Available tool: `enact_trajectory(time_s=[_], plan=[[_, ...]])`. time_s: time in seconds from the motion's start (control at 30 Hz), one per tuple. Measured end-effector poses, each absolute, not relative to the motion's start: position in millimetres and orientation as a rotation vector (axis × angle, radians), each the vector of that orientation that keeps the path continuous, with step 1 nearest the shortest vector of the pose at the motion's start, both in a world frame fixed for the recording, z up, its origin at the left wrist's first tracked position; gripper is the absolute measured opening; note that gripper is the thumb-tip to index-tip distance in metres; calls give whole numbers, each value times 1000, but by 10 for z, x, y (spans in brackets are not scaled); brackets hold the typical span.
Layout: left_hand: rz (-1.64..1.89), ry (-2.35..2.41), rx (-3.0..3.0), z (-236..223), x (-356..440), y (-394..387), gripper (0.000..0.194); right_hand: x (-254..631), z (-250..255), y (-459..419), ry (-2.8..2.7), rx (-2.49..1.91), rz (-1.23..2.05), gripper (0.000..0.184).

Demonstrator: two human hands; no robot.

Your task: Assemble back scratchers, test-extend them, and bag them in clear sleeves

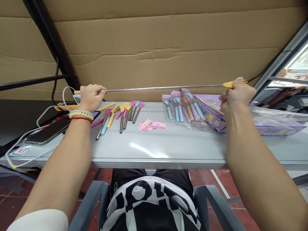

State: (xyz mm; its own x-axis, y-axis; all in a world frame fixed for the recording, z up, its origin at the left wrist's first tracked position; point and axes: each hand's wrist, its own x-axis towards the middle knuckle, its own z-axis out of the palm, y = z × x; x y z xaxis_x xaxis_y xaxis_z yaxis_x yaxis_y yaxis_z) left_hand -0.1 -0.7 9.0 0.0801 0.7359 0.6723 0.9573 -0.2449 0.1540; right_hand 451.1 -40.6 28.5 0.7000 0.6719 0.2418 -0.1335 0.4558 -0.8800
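Observation:
A telescopic back scratcher (163,88) is stretched out long and nearly level above the table. My left hand (92,94) is closed around its yellow handle end. At the far right, my right hand (237,93) grips the yellow claw-shaped head. Below the rod lie several loose back scratcher pieces (122,112), with pink, blue and yellow claws on short metal tubes. Coloured handles (111,120) are mixed among them near my left wrist. Small pink printed cards (151,124) lie in a loose pile at the middle.
Bagged back scratchers (179,109) lie right of the cards. Purple pouches in clear plastic (271,125) are under my right forearm. A phone (48,130) and white cables (13,154) are at the left. Cardboard (156,38) walls the back; a black post (51,38) stands left.

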Motion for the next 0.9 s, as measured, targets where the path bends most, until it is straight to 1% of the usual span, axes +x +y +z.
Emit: enact_trajectory(time_s=[0.1,0.17,0.27,0.33,0.4,0.5,0.63,0.73,0.9], plan=[[-878,-1569,-2116,83,228,-88,26,4195,222,-412,-753,-980,552,31],[-824,-1501,-2103,53,496,-172,26,3950,144,-438,-1009,-986,563,31],[-764,-1371,-2141,-9,959,-356,26,3588,12,-523,-1406,-1068,523,38],[-691,-1291,-2225,-52,1204,-479,25,3402,-64,-585,-1676,-1099,555,43],[-657,-1289,-2247,-98,1340,-554,26,3300,-124,-619,-1793,-1054,592,45],[-591,-1281,-2279,-169,1357,-549,28,3308,-190,-600,-1917,-1068,597,46],[-516,-1218,-2357,-228,1266,-459,33,3430,-223,-539,-2092,-1187,393,45],[-558,-1199,-2405,-219,1239,-443,36,3474,-202,-546,-2126,-1204,300,47],[-641,-1189,-2459,-188,1225,-459,39,3464,-174,-590,-2171,-1158,326,57]])
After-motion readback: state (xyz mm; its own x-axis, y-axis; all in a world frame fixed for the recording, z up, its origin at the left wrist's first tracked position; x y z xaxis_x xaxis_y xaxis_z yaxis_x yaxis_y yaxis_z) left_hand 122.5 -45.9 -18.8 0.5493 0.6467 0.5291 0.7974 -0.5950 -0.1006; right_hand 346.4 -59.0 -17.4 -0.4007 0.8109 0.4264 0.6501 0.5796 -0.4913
